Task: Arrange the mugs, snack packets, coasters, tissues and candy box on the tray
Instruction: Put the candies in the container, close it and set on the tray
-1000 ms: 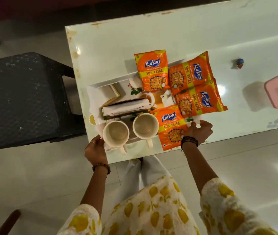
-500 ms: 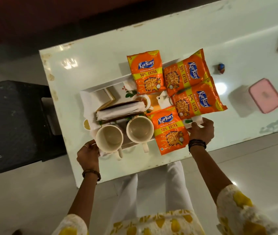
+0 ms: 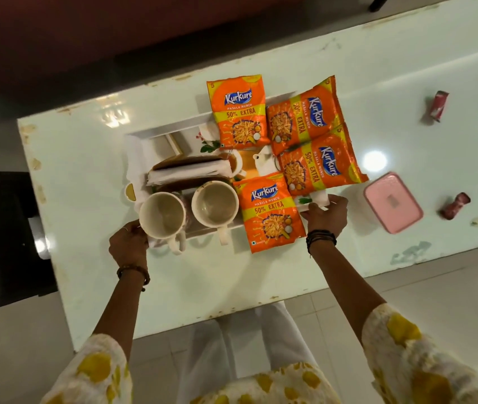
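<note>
The tray sits on the desk between the person's hands, carrying two mugs, folded tissues and four snack packets. The left hand is curled on its near corner by the mugs; the right hand grips the opposite corner. Judged from this, the loaded tray is being positioned. The pink box, likely the candy box, lies just beyond the right hand and looks next. The packets read "Kurkure Masala Munch, 50% EXTRA".
</note>
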The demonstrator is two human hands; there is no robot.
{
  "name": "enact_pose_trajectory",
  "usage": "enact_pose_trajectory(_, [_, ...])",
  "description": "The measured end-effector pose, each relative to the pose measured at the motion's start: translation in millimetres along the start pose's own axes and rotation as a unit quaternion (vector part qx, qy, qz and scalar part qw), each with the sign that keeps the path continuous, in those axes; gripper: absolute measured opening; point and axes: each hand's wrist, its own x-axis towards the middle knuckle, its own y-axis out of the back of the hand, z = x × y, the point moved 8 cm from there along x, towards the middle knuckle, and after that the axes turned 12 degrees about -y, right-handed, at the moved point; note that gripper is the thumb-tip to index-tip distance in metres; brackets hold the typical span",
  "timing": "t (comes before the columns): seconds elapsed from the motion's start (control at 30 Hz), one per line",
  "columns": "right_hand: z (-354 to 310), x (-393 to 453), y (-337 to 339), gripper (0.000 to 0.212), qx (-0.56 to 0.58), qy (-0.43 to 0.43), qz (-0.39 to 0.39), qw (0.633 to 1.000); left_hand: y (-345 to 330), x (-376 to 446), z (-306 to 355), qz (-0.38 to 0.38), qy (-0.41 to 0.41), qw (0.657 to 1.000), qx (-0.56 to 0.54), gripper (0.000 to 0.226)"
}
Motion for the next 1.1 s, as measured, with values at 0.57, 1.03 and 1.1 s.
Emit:
enact_pose_trajectory(0.57, [-13,-25,23,0.049,-0.052,0.086,0.03,0.994,3,-73,22,0.168,0.007,0.983,-0.067,0.031])
enact_pose_trajectory(1.03, [-44,-66,75,0.041,-0.073,0.294,-0.148,0.941,-192,-245,142,-0.223,-0.22,0.937,-0.153,0.017])
enact_pose_trajectory(1.1, [-51,-46,94,0.038,-0.115,0.309,-0.146,0.933,-221,-263,151,-0.273,-0.21,0.925,-0.162,0.021])
